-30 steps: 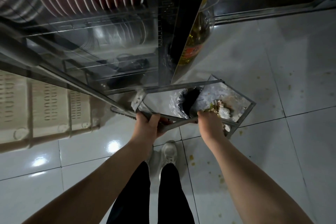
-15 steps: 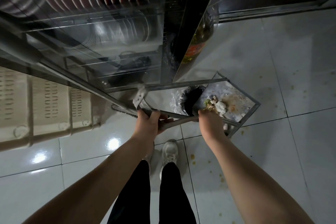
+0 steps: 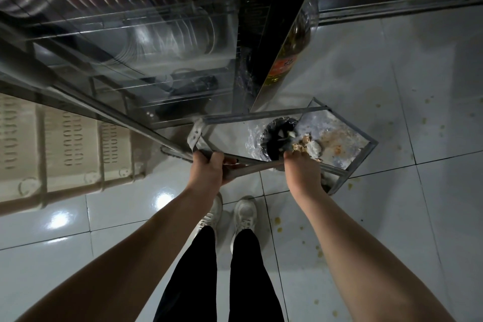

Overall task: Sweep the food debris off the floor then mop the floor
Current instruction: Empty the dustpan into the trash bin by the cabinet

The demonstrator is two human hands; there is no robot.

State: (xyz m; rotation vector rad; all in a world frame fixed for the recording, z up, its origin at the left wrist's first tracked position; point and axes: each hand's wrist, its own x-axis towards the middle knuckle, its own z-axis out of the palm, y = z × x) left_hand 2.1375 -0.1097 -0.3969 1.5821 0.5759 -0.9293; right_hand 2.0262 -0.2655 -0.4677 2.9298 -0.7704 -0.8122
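A square metal dustpan is held tilted over a black bin lined with clear plastic. Food debris, pale lumps and crumbs, is heaped at the pan's lower edge right at the bin's mouth. My left hand grips the pan's metal handle bars. My right hand grips the pan's near rim beside the debris; its fingers are hidden. Yellowish crumbs and stains dot the white floor tiles to the right.
A steel rack of plates and bowls stands ahead on the left, a bottle of oil beside its post. A beige slotted plastic crate sits at the left. My white shoes stand just behind the bin.
The dustpan has tipped a little further toward the bin, and the debris has slid to its lower edge, with bits dropping into the bin. Both hands keep their hold.
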